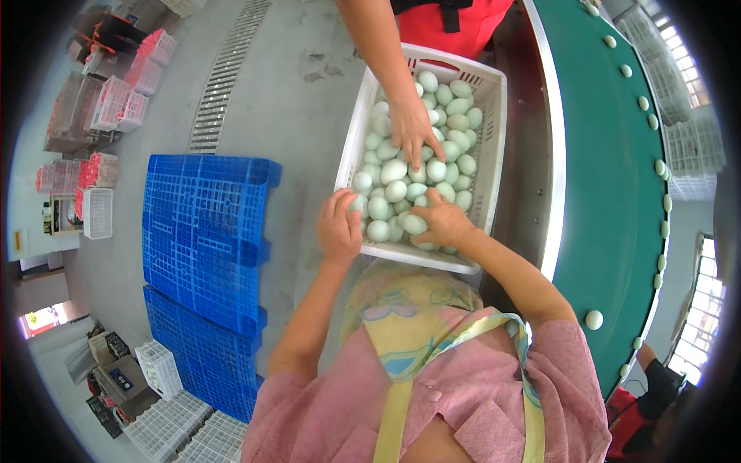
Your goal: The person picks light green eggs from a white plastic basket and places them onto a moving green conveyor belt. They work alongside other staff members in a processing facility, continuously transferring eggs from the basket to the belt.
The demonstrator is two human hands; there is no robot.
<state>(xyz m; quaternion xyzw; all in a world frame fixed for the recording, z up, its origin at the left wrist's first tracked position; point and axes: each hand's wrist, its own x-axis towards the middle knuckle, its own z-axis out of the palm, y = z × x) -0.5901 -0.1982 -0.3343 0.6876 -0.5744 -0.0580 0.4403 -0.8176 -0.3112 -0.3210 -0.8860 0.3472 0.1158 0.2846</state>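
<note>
A white plastic crate (499, 147) full of pale green and whitish eggs (395, 190) stands in front of me. My left hand (340, 225) is at its near left side, fingers curled over the rim. Inside the near right corner, my right hand (446, 221) reaches among the eggs with thumb and fingers around a pale egg (414, 224). Its fingertips are partly hidden. From the far side, another person's hand (413, 127) rests on the eggs, fingers pointing toward me.
A green conveyor belt (610, 193) with a metal side rail (554, 154) runs along the right, carrying scattered eggs. Blue plastic pallets (204, 231) lie on the floor at left. White crates (158, 369) are stacked at lower left. A person in a red apron (444, 31) stands opposite.
</note>
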